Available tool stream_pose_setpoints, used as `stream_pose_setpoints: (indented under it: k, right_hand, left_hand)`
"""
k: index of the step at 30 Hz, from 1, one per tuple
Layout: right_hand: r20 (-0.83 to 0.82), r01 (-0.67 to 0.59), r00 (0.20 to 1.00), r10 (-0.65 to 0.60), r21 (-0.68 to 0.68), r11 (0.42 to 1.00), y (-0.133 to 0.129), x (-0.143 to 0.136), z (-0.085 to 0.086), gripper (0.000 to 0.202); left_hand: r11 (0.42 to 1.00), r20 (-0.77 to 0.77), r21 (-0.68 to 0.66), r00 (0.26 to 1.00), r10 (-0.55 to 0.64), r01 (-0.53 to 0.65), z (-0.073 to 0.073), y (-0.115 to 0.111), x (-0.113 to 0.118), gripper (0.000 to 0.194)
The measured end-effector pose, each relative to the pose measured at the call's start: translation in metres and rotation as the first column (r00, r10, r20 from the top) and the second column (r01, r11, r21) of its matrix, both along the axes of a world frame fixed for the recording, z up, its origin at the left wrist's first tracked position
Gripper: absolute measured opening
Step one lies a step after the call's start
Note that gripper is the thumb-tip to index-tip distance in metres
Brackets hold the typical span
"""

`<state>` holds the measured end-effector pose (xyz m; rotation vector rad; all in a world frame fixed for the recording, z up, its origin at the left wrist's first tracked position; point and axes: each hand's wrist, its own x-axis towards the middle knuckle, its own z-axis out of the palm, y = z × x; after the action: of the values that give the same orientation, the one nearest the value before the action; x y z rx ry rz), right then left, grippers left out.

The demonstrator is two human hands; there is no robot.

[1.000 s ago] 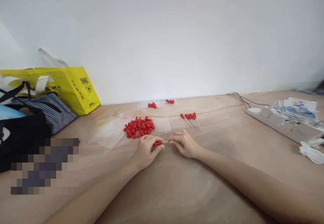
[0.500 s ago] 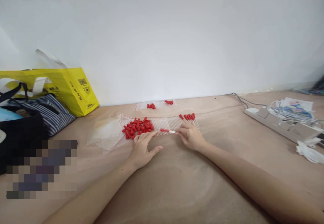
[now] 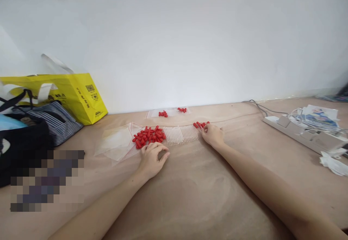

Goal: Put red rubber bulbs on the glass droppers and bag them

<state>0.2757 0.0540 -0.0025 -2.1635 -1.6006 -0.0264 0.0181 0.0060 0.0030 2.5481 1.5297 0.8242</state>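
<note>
My left hand [image 3: 153, 160] rests on the table with fingers loosely curved and the thumb apart. It is beside a pile of red rubber bulbs [image 3: 149, 135], with nothing visible in its grasp. A row of thin clear tubes [image 3: 181, 135] lies to the right of the pile. At that row's right end, my right hand [image 3: 213, 135] pinches a red-bulbed dropper, mostly hidden by the fingers. Other red-topped droppers [image 3: 199, 125] lie side by side just beyond those fingertips.
Clear plastic bags [image 3: 116, 142] lie left of the bulbs. Another bag [image 3: 171, 113] with red bulbs lies near the wall. A yellow bag [image 3: 89, 102] and striped pouch [image 3: 62, 115] stand left. A power strip [image 3: 293, 131] with cables and a crumpled tissue [image 3: 333, 163] are right.
My right hand has moved right with the dropper, from between the hands to the row of red-topped ones. My left hand has drawn back slightly, its thumb closer to its fingers.
</note>
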Motion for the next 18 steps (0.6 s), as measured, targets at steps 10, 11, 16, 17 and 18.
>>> stream_pose_setpoints:
  k: [10,11,16,17,18]
  right_hand:
    - [0.037,-0.081,0.996,0.079,0.041,0.996,-0.002,-0.01,0.003,0.025]
    - [0.038,-0.093,0.995,0.093,0.02,0.995,-0.001,-0.012,0.004,0.026]
    - [0.001,-0.062,0.998,0.063,-0.139,0.988,0.011,-0.021,0.01,0.026]
    - [-0.009,-0.047,0.999,0.047,-0.161,0.986,0.014,-0.022,0.011,0.026]
    - [-0.017,-0.036,0.999,0.033,-0.175,0.984,0.017,-0.022,0.012,0.026]
  left_hand:
    - [0.92,-0.019,0.286,0.958,0.285,-0.268,-0.001,0.033,-0.005,0.013]
    - [0.908,-0.026,0.308,0.952,0.305,-0.283,-0.001,0.038,-0.004,0.014]
    - [0.914,-0.074,0.322,0.956,0.284,-0.247,-0.003,0.052,-0.001,0.018]
    - [0.919,-0.074,0.314,0.959,0.274,-0.238,-0.003,0.052,0.0,0.018]
    - [0.924,-0.072,0.304,0.961,0.266,-0.233,-0.003,0.053,0.0,0.017]
